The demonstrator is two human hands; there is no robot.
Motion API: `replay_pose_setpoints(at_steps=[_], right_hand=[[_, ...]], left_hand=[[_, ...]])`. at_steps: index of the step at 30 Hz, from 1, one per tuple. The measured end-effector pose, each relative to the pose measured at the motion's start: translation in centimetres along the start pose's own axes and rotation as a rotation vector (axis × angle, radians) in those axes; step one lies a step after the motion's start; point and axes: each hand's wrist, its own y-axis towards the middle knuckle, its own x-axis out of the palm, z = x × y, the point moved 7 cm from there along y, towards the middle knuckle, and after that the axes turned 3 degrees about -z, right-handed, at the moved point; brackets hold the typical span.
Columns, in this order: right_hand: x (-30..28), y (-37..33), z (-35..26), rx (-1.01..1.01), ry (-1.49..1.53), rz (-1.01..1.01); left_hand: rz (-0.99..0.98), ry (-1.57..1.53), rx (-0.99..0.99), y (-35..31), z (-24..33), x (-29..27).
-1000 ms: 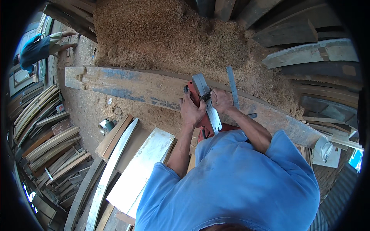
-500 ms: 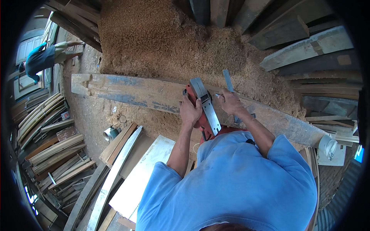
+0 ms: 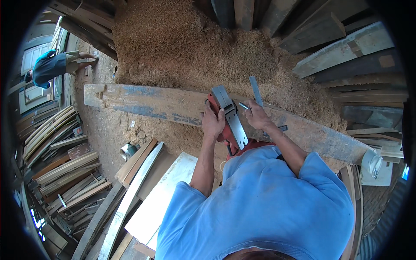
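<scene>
My left hand point(image 3: 213, 123) is wrapped round the red body of an electric hand planer point(image 3: 234, 125). The planer is turned so that its long metal sole shows, over the plank point(image 3: 177, 103). Just right of it, my right hand point(image 3: 259, 117) pinches a slim metal tool point(image 3: 244, 105), whose end points at the planer's middle. I cannot make out its exact kind, nor whether it touches the planer. Partly behind my right hand, a metal try square point(image 3: 255, 88) lies on the plank.
Wood shavings point(image 3: 173, 47) are heaped beyond the plank. Stacked boards point(image 3: 65, 169) stand on the left, and more planks point(image 3: 346, 50) lean at far right. A white container point(image 3: 371, 163) sits at the plank's right end. Another person point(image 3: 52, 69) bends at far left.
The slim tool in my right hand now shows more clearly beside the planer. My hands and the planer have hardly moved. The person at far left has shifted slightly.
</scene>
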Motion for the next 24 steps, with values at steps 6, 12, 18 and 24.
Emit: replay_pose_setpoints(at_steps=[6, 12, 18, 24], right_hand=[[-0.7, -0.8, -1.4, -0.02, 0.05, 0.041], [-0.1, -1.2, -3.5, -0.076, -0.116, 0.01], [1.3, -1.9, -4.3, -0.091, -0.029, -0.062], [2.5, -1.1, -3.7, -0.112, -0.135, -0.076]], left_hand=[[0.035, -0.044, 0.063, 0.1, -0.6, 0.1], [0.021, -0.09, 0.0, -0.2, -0.1, -0.2], [-0.012, 0.027, -0.002, 0.1, 0.3, -0.3], [0.04, -0.091, 0.032, 0.1, -0.5, -0.1]])
